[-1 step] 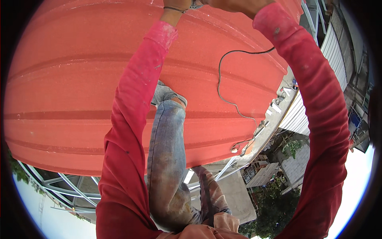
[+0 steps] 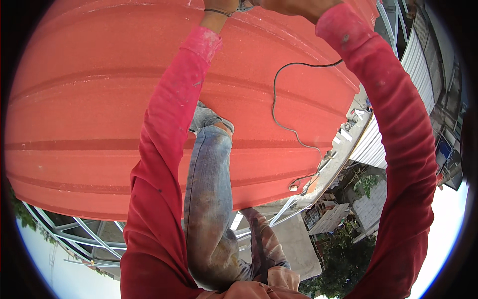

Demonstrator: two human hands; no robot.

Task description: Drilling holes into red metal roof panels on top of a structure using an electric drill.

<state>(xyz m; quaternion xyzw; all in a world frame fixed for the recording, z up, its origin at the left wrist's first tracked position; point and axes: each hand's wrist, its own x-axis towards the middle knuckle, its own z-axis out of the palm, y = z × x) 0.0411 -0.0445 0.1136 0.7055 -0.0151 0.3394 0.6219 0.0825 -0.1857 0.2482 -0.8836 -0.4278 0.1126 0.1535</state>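
Both arms in red sleeves stretch forward over a red ribbed metal roofing sheet. At the top edge of the picture my left hand, with a dark band round its wrist, is cut off so its fingers stay out of sight. My right hand comes in from the right beside it, its fingers also mostly cropped. A small grey, metallic-looking piece shows between the two hands; its kind cannot be made out, nor which hand holds it. A black cord winds across the sheet below my right hand.
My leg in worn jeans rests on the sheet, a grey shoe at its end. Silver metal framing shows past the lower sheet edge. Right of it lie a concrete ledge, a white corrugated roof and, far below, trees.
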